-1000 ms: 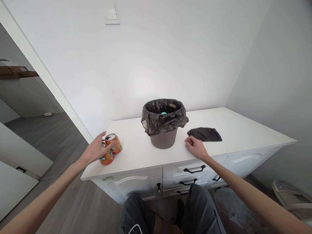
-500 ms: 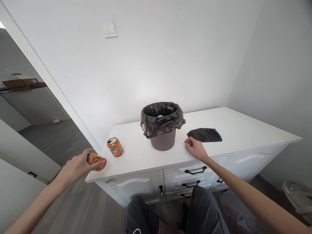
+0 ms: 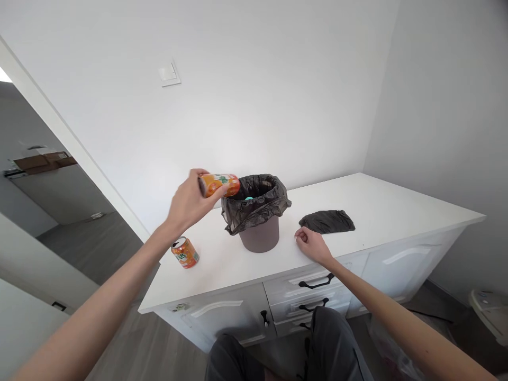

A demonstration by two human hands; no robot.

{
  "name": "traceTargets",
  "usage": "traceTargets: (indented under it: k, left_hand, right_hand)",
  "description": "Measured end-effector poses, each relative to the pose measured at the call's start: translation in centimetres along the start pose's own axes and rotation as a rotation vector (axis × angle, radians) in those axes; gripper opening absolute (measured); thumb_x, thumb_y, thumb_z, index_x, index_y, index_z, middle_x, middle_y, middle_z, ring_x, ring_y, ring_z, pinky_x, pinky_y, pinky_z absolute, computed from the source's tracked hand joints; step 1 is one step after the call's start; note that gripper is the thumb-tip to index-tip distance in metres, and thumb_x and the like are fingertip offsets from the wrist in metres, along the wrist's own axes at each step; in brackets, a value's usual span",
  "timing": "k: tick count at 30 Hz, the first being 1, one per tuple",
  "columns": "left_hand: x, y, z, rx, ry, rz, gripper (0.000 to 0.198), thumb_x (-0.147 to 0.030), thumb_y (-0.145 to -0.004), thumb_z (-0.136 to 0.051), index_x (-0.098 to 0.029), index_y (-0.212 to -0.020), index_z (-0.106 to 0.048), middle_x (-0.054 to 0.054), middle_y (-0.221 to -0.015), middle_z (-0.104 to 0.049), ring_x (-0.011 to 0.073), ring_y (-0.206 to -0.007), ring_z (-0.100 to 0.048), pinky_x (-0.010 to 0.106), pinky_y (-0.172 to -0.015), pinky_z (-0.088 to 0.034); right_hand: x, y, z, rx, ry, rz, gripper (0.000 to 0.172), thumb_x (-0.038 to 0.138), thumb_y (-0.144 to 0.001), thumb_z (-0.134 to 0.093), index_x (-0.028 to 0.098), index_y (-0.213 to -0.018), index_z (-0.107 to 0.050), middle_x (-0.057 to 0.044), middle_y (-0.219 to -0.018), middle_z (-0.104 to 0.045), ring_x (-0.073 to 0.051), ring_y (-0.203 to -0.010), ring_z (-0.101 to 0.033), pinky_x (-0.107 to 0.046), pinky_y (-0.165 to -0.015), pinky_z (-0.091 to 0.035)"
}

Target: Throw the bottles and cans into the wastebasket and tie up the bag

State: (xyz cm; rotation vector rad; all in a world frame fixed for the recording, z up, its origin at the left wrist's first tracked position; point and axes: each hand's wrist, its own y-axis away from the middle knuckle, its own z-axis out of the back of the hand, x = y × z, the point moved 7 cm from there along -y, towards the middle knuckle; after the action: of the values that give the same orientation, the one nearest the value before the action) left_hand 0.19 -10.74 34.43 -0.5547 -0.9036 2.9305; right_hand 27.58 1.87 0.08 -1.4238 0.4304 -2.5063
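Note:
My left hand (image 3: pixel 190 200) grips an orange soda can (image 3: pixel 220 184), tilted on its side, at the upper left rim of a small bin. The bin (image 3: pixel 260 236) is brownish-purple and lined with a black plastic bag (image 3: pixel 254 211) folded over its rim. Inside it, a bit of something turquoise (image 3: pixel 248 198) shows. A second orange can (image 3: pixel 184 253), opened, stands upright on the white cabinet top to the left. My right hand (image 3: pixel 311 245) rests on the top, right of the bin, fingers curled closed with nothing visible in them. Just behind it lies a folded black plastic bag (image 3: pixel 327 221).
The white cabinet top (image 3: pixel 405 211) runs along a wall and ends at a front edge above doors and drawers with black handles (image 3: pixel 316 281). A light switch (image 3: pixel 169 74) is on the wall. A doorway opens at the left, with cardboard boxes (image 3: pixel 43 161) beyond it.
My left hand has lifted the can from the cabinet's left end and carried it right and up to the bin's rim. My right hand stays resting in place. The view has shifted slightly.

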Motion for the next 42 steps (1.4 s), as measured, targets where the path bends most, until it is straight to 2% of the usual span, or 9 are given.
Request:
traceTargets:
  k: [5,9,14,20,28,31,34,38,42]
  left_hand:
    - [0.1,-6.2,-7.6,0.118,-0.139,-0.137,0.073,-0.068,-0.083,-0.069,-0.021,-0.137,-0.052,0.013,-0.121,-0.071,0.033,-0.105,-0.069,0.045,-0.09,-0.053]
    - [3.6,-7.6,-9.3,0.032,0.049,-0.235,0.077,-0.069,-0.086,-0.066,-0.019,-0.141,-0.049,0.016,-0.143,-0.059,0.0298,-0.115,-0.065,0.042,-0.095,-0.052]
    - [12.2,-5.2,-7.3,-0.116,0.036,-0.137,0.064,-0.066,-0.098,-0.048,-0.017,-0.14,-0.053,0.016,-0.141,-0.06,0.029,-0.124,-0.06,0.044,-0.107,-0.047]
    - [23.4,-0.2,-7.4,0.191,-0.175,0.09,0.075,-0.077,-0.087,-0.053,-0.018,-0.132,-0.063,0.018,-0.136,-0.065,0.0384,-0.129,-0.059,0.047,-0.106,-0.047]
    - [28.4,6.4,-10.3,0.465,-0.049,0.193,0.079,-0.076,-0.086,-0.055,-0.023,-0.143,-0.042,0.01,-0.123,-0.069,0.0275,-0.097,-0.069,0.037,-0.08,-0.054]
    - [28.5,6.5,-9.9,0.436,-0.034,0.192,0.077,-0.075,-0.086,-0.056,-0.024,-0.142,-0.04,0.01,-0.12,-0.068,0.027,-0.092,-0.068,0.038,-0.077,-0.053]
    - [26.3,4.8,-7.2,0.21,0.023,0.207,0.081,-0.072,-0.086,-0.06,-0.023,-0.146,-0.036,0.012,-0.124,-0.065,0.0293,-0.099,-0.067,0.039,-0.08,-0.054]
    - [18.4,2.0,-3.1,-0.096,0.235,0.157,0.071,-0.063,-0.096,-0.052,-0.028,-0.152,-0.027,0.014,-0.14,-0.055,0.0297,-0.115,-0.064,0.04,-0.088,-0.056]
    - [8.6,-1.1,-2.7,-0.102,0.358,-0.035,0.059,-0.058,-0.098,-0.05,-0.032,-0.149,-0.033,0.01,-0.144,-0.053,0.0263,-0.122,-0.063,0.039,-0.096,-0.056]
  right_hand:
    - [0.0,-0.4,0.0,0.005,-0.007,-0.004,0.016,0.028,-0.085,-0.052,0.022,-0.092,-0.065,-0.002,-0.084,-0.072,-0.019,-0.076,-0.066,-0.031,-0.075,-0.048]
    - [0.8,-0.2,0.3,-0.004,-0.021,-0.011,0.015,0.027,-0.084,-0.051,0.023,-0.09,-0.064,-0.002,-0.082,-0.071,-0.019,-0.075,-0.065,-0.031,-0.073,-0.047]
    - [2.1,0.2,0.7,-0.004,-0.016,-0.024,0.015,0.028,-0.081,-0.05,0.024,-0.086,-0.063,-0.003,-0.08,-0.07,-0.019,-0.074,-0.064,-0.031,-0.072,-0.047]
    - [3.0,0.5,0.9,0.029,0.021,-0.062,0.018,0.032,-0.08,-0.049,0.023,-0.087,-0.063,-0.003,-0.078,-0.069,-0.02,-0.071,-0.062,-0.031,-0.07,-0.046]
    - [2.2,0.4,0.1,0.028,0.074,-0.033,0.019,0.034,-0.081,-0.05,0.023,-0.089,-0.064,-0.003,-0.078,-0.069,-0.02,-0.07,-0.063,-0.032,-0.07,-0.047]
    - [1.8,0.3,-0.3,0.028,0.077,-0.03,0.019,0.034,-0.082,-0.05,0.023,-0.09,-0.064,-0.003,-0.08,-0.07,-0.02,-0.071,-0.064,-0.033,-0.071,-0.047]
    - [1.4,0.2,-0.5,0.029,0.087,-0.022,0.019,0.033,-0.083,-0.05,0.023,-0.091,-0.064,-0.003,-0.08,-0.07,-0.021,-0.071,-0.064,-0.033,-0.07,-0.046]
    - [0.7,0.1,-0.8,0.025,0.085,-0.006,0.018,0.033,-0.085,-0.05,0.023,-0.093,-0.064,-0.002,-0.08,-0.07,-0.021,-0.072,-0.064,-0.032,-0.07,-0.046]
    - [-0.1,-0.1,-0.9,0.021,0.061,0.007,0.018,0.032,-0.086,-0.051,0.023,-0.093,-0.064,-0.001,-0.081,-0.07,-0.02,-0.073,-0.064,-0.032,-0.071,-0.047]
